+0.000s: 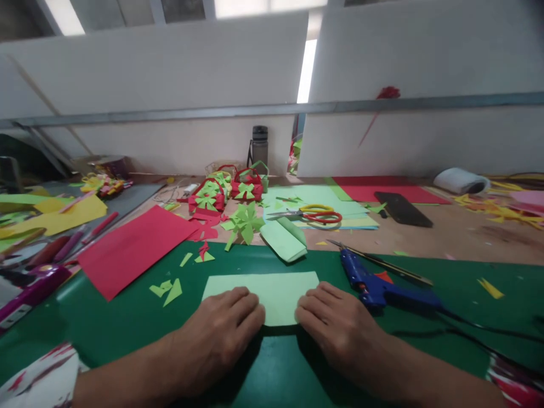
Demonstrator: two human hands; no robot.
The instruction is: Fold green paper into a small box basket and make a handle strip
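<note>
A pale green sheet of paper lies on the green mat in front of me. My left hand grips its left part, fingers curled over the near edge. On the right side my right hand holds the paper in the same way, its fingers curled together. Both thumbs are hidden below the hands. Just beyond the sheet rests a folded pale green paper piece. A blue glue gun lies close to my right hand, with dark tweezers behind it.
Scissors with red and yellow handles lie on stacked paper. Red paper and green scraps are at left. Small red paper baskets stand at the back near a dark bottle. A black phone lies at right.
</note>
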